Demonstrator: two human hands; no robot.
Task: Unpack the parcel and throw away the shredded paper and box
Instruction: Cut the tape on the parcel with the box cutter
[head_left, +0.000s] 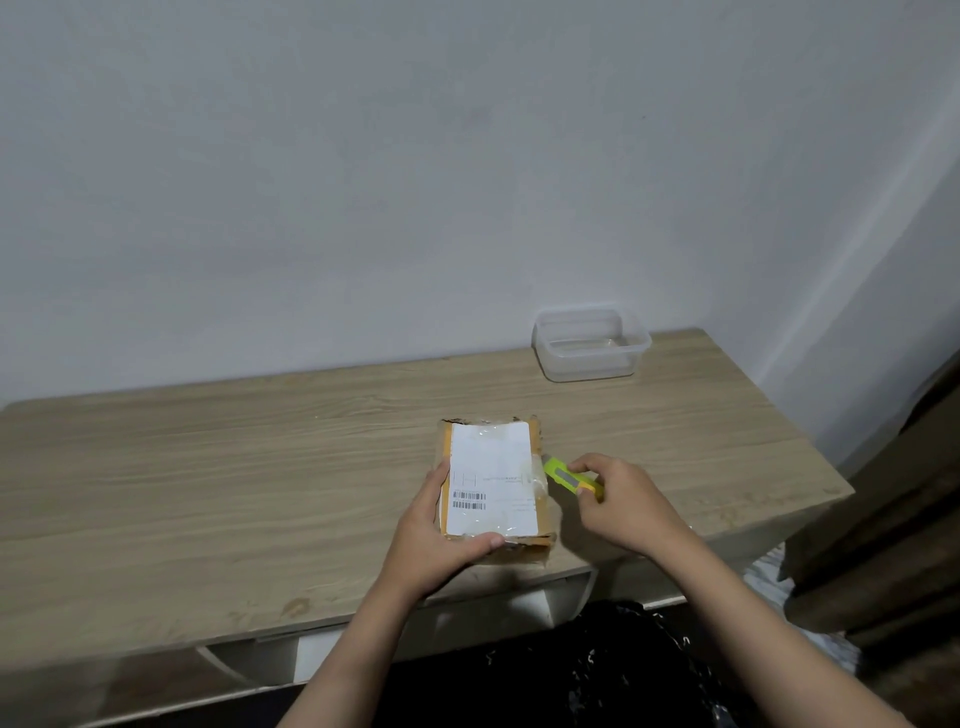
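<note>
A small cardboard parcel wrapped in clear tape, with a white shipping label on top, lies on the wooden table. My left hand grips its near left corner, thumb along the front edge. My right hand holds a yellow-green utility knife, its tip at the parcel's right side.
A clear plastic container stands at the back right of the table by the white wall. A black bag sits below the table's front edge. A brown curtain or piece of furniture rises at the right.
</note>
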